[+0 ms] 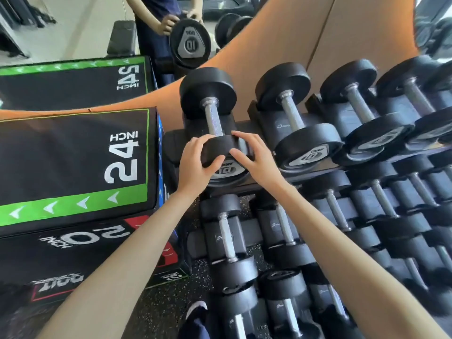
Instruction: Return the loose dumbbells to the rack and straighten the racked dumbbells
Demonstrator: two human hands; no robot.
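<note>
The rack (315,176) filled the right and centre of the frame, its tiers loaded with black dumbbells. The stacked plyo box (73,162) sat just beside its left end. The 10 dumbbell (214,118) lay in the leftmost cradle of the top tier, in the upper middle of the frame, with its handle running away from me and a neighbouring dumbbell (293,118) to its right.

My left grip (195,162) was closed round the near head, fingers over the rim and thumb under it. My right grip (254,157) clasped the same head from the other side, thumb across the numbered face. The far head looked seated, though the angle made that hard to confirm.

My worry was the fingers: with both grips wrapped round the rim, turning or settling the head could trap them against the cradle. If the near head slid off the front rail, its weight could pull it from my hold onto the lower tier.
</note>
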